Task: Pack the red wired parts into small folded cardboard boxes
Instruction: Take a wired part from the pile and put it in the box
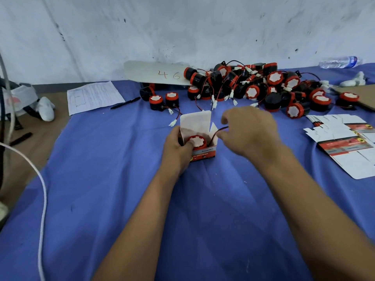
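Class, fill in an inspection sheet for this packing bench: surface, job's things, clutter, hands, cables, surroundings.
Surface: blue cloth over the table.
Job's things: open small cardboard box holding one red-capped black part; heap of red wired parts behind; flat unfolded box blanks at right.
Clutter: printed paper sheet, black pen, clear plastic bottle.
Hands: left hand grips the box; right hand pinches the part's wire.
Cables: white cord at left.
Surroundings: scuffed white wall.

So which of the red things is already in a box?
The red part under the left hand, sitting inside the open box. The right hand pinches its wire; all others lie loose on the cloth.
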Demonstrator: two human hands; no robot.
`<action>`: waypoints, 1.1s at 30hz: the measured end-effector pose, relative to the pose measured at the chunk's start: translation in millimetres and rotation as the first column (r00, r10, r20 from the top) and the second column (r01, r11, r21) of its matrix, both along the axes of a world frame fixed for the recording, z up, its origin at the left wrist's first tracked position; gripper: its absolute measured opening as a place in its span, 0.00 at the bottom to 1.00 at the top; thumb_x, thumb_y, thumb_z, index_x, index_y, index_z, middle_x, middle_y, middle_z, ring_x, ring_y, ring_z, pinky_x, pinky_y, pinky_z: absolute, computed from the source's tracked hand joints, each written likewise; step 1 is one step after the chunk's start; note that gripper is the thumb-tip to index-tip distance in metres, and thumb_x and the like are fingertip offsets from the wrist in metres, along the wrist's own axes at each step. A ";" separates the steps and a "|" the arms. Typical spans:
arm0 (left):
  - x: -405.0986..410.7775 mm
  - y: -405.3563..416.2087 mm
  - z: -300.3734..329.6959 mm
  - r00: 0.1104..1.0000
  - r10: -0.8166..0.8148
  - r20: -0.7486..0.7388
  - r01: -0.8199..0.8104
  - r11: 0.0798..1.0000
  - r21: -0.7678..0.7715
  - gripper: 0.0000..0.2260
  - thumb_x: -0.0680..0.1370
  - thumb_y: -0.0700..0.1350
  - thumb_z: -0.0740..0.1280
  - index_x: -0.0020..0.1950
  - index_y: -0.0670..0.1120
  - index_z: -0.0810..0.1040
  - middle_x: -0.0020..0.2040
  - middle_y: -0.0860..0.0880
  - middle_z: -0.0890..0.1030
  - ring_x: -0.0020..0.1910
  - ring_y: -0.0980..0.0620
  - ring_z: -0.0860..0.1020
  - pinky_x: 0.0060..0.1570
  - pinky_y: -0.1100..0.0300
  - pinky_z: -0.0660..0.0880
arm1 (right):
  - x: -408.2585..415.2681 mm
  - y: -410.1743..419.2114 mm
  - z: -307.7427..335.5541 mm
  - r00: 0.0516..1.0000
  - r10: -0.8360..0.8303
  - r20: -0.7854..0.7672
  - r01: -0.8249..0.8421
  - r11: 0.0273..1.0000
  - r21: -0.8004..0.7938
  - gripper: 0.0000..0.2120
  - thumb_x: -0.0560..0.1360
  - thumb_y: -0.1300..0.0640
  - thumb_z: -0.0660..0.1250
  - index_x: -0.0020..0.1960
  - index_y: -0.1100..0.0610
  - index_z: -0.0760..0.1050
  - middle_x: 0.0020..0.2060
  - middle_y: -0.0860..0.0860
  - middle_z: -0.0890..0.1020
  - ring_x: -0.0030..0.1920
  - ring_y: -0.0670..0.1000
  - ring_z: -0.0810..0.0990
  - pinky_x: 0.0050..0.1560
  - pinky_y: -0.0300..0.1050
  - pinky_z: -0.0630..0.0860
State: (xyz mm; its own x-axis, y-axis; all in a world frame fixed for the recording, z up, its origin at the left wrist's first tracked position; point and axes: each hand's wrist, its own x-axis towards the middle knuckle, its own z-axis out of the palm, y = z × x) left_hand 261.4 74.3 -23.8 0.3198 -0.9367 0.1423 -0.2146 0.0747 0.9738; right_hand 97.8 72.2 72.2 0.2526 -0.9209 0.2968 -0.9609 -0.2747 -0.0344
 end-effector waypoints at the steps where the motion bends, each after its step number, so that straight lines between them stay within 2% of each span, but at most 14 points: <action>1: 0.3 -0.9 0.6 1.000 -0.001 -0.005 0.001 1.000 0.012 0.13 0.79 0.37 0.70 0.50 0.57 0.77 0.47 0.58 0.83 0.44 0.62 0.82 0.43 0.64 0.79 | -5.8 -2.5 4.4 0.999 -0.009 0.038 0.006 0.997 0.073 0.09 0.78 0.52 0.67 0.53 0.55 0.82 0.45 0.54 0.84 0.48 0.59 0.82 0.46 0.49 0.78; 3: 0.3 -3.0 0.2 1.000 0.002 -0.018 -0.001 0.999 0.035 0.11 0.78 0.39 0.72 0.51 0.55 0.78 0.48 0.56 0.84 0.46 0.58 0.83 0.45 0.61 0.80 | -6.2 -6.2 10.0 0.990 0.048 0.132 -0.064 0.991 0.117 0.07 0.78 0.59 0.67 0.48 0.59 0.84 0.41 0.57 0.85 0.43 0.59 0.83 0.44 0.54 0.82; 7: 1.0 -4.2 1.4 1.000 0.011 -0.021 -0.009 0.997 0.072 0.11 0.77 0.39 0.73 0.58 0.48 0.80 0.52 0.50 0.85 0.51 0.51 0.84 0.50 0.55 0.83 | 16.6 -6.4 6.7 0.964 0.174 0.202 -0.182 0.983 0.022 0.09 0.80 0.55 0.67 0.48 0.59 0.83 0.44 0.55 0.84 0.47 0.56 0.81 0.51 0.53 0.80; 10: 1.8 -2.6 2.5 0.999 -0.001 -0.049 0.005 0.997 0.077 0.13 0.77 0.35 0.72 0.59 0.46 0.79 0.53 0.47 0.86 0.51 0.49 0.85 0.50 0.53 0.83 | 30.2 -8.8 -5.9 0.959 0.236 0.155 -0.244 0.969 0.038 0.09 0.81 0.57 0.63 0.50 0.58 0.81 0.47 0.56 0.82 0.47 0.57 0.79 0.49 0.50 0.77; 13: 1.5 -2.5 2.1 0.998 -0.012 -0.055 0.015 0.998 0.060 0.12 0.77 0.34 0.72 0.59 0.44 0.79 0.51 0.46 0.85 0.50 0.48 0.84 0.48 0.52 0.83 | 38.2 -9.2 -16.2 0.957 0.279 0.073 -0.281 0.959 0.020 0.11 0.80 0.61 0.63 0.56 0.53 0.83 0.51 0.54 0.78 0.51 0.55 0.77 0.45 0.44 0.70; 15: 1.5 -3.1 2.0 0.998 -0.017 -0.063 0.020 0.998 0.058 0.12 0.77 0.35 0.72 0.59 0.45 0.79 0.51 0.47 0.85 0.51 0.48 0.84 0.50 0.53 0.83 | 41.4 -11.5 -17.4 0.961 0.257 0.097 -0.261 0.965 0.023 0.12 0.78 0.63 0.65 0.56 0.53 0.84 0.52 0.54 0.76 0.51 0.56 0.77 0.46 0.45 0.72; 18: 2.6 -4.3 1.8 0.996 -0.036 -0.078 0.041 0.997 0.066 0.14 0.77 0.34 0.73 0.59 0.49 0.78 0.53 0.49 0.85 0.50 0.52 0.84 0.48 0.58 0.82 | 47.4 -22.3 -16.5 0.981 0.184 0.064 -0.186 0.982 0.028 0.11 0.77 0.64 0.66 0.56 0.56 0.83 0.53 0.55 0.81 0.49 0.56 0.78 0.42 0.45 0.70; 21: 3.4 -5.7 1.1 0.997 -0.031 -0.067 0.036 0.997 0.067 0.14 0.77 0.37 0.75 0.58 0.49 0.78 0.52 0.50 0.85 0.50 0.52 0.84 0.49 0.57 0.82 | 56.1 -24.5 -14.2 0.991 0.134 0.026 -0.134 0.991 0.016 0.03 0.78 0.62 0.66 0.50 0.57 0.78 0.46 0.54 0.80 0.42 0.53 0.70 0.40 0.46 0.66; 24: 3.1 -6.8 0.4 0.998 -0.019 -0.062 0.024 0.996 0.084 0.13 0.77 0.38 0.75 0.60 0.45 0.79 0.52 0.48 0.86 0.50 0.50 0.85 0.51 0.52 0.83 | 60.4 -19.8 -21.6 0.994 0.103 0.043 -0.101 0.994 -0.038 0.06 0.76 0.65 0.65 0.48 0.55 0.75 0.39 0.51 0.75 0.42 0.52 0.68 0.39 0.46 0.64; 27: 3.1 -6.8 -2.2 0.998 -0.016 -0.062 0.021 0.997 0.079 0.12 0.76 0.40 0.76 0.58 0.47 0.80 0.50 0.49 0.86 0.48 0.49 0.85 0.47 0.53 0.83 | 58.3 -13.8 -32.0 0.993 0.054 0.107 -0.038 0.988 -0.152 0.06 0.77 0.63 0.65 0.52 0.55 0.76 0.44 0.53 0.81 0.39 0.53 0.68 0.37 0.46 0.61; 30: 3.7 -6.3 -2.6 0.998 -0.028 -0.061 0.032 0.997 0.075 0.13 0.76 0.41 0.76 0.58 0.48 0.80 0.50 0.50 0.86 0.50 0.49 0.86 0.51 0.50 0.84 | 55.8 -12.8 -32.3 0.984 0.053 0.172 -0.022 0.984 -0.176 0.07 0.77 0.63 0.63 0.53 0.56 0.76 0.45 0.54 0.82 0.40 0.54 0.71 0.38 0.46 0.61; 33: 3.7 -8.0 -1.7 0.999 -0.018 -0.039 0.022 0.996 0.082 0.11 0.76 0.39 0.75 0.57 0.44 0.80 0.49 0.47 0.86 0.47 0.48 0.85 0.45 0.53 0.83 | 62.2 -11.9 -27.0 0.991 0.051 0.120 -0.034 0.989 -0.141 0.07 0.74 0.65 0.65 0.42 0.54 0.72 0.41 0.53 0.80 0.39 0.54 0.72 0.36 0.46 0.63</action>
State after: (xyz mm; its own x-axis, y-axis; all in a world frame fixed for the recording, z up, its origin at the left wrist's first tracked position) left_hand 265.1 66.3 -25.5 0.3046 -0.9510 0.0526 -0.1766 -0.0021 0.9843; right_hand 160.0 60.3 45.2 0.2444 -0.8579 0.4520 -0.9390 -0.3256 -0.1103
